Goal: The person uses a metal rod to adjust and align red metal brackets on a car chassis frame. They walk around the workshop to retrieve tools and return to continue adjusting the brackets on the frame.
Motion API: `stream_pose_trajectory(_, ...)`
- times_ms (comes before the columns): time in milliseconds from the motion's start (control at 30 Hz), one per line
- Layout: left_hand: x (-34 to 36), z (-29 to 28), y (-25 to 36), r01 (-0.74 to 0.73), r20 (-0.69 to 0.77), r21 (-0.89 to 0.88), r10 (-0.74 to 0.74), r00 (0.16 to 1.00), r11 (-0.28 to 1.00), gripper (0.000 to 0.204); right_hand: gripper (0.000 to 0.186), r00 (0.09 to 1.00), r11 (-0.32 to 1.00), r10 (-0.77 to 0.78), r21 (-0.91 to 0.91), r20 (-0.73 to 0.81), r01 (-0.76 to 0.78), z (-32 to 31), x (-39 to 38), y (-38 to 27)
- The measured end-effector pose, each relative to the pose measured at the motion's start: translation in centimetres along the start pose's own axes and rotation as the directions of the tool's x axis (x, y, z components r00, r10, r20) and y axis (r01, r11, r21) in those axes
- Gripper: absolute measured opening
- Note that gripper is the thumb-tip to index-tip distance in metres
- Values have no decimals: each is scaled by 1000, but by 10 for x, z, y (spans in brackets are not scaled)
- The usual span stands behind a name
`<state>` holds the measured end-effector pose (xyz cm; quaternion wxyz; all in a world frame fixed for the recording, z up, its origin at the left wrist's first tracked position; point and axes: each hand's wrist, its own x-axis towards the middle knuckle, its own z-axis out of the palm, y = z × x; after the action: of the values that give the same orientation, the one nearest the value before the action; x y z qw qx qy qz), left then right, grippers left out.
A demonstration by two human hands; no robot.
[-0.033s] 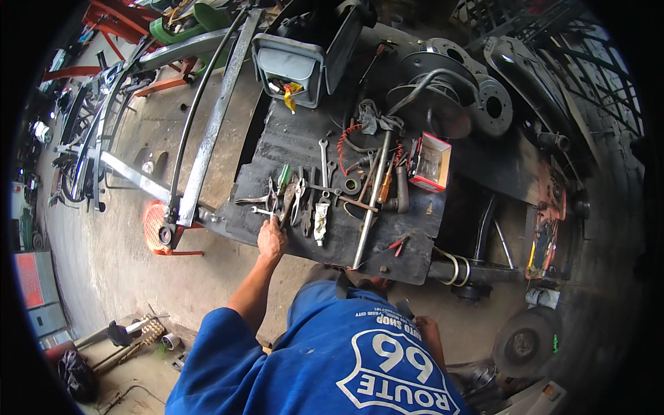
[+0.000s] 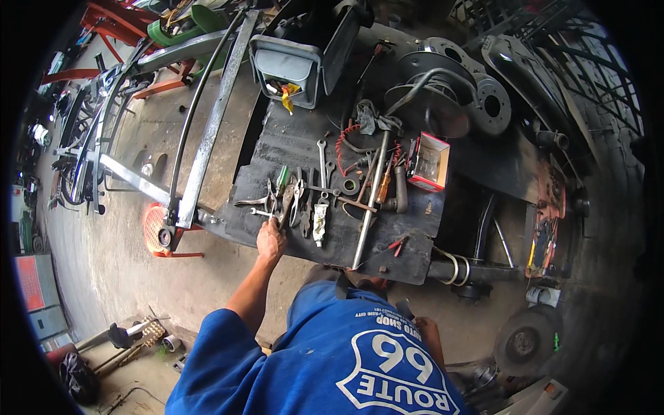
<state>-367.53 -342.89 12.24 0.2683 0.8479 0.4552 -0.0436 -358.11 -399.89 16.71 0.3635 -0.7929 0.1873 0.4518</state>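
My left hand (image 2: 270, 240) is at the near edge of a dark metal sheet (image 2: 277, 145), its fingers closed at the lower end of a long brownish steel tool (image 2: 286, 205). Whether it grips that tool or something smaller is hidden. Close around lie a small open-end wrench (image 2: 261, 212), pliers (image 2: 297, 198) and a green-handled tool (image 2: 283, 178). To their right are a larger wrench (image 2: 322, 166) and a crumpled white tube (image 2: 319, 223). My right hand (image 2: 428, 328) hangs low beside my body, touching nothing I can see; its fingers are hidden.
A long steel bar (image 2: 372, 207) crosses the sheet near a red-edged box (image 2: 430, 162) and red-handled pliers (image 2: 398, 245). A grey bin (image 2: 287, 62) stands behind. Metal frame rails (image 2: 214, 131) run at left, above an orange stool (image 2: 153, 225); brake discs (image 2: 492, 107) lie far right.
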Motion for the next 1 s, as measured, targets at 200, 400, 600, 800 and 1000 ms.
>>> stream_pose_trajectory(200, 9, -11, 9, -60, 24, 46, 59, 998, 997, 26, 28, 997, 998, 54, 40, -54, -52, 14, -18, -2)
stream_pose_trajectory(400, 19, -46, 9, 11, 103, 9, -12, 995, 1000, 25, 29, 999, 1000, 18, 3, -29, -18, 21, -30, 12)
stream_pose_trajectory(600, 19, -36, 7, -48, 149, 128, 29, 988, 991, 33, 28, 994, 975, 105, 200, -13, -101, 21, -19, 33)
stream_pose_trajectory(800, 22, -25, 30, -116, 115, 244, 90, 989, 963, 23, 28, 991, 960, 101, 271, -93, -72, 26, -19, 25)
stream_pose_trajectory(1000, 40, 26, 167, -432, 39, -127, 440, 897, 893, 22, 28, 975, 915, 186, 383, -123, -126, 43, -40, 49)
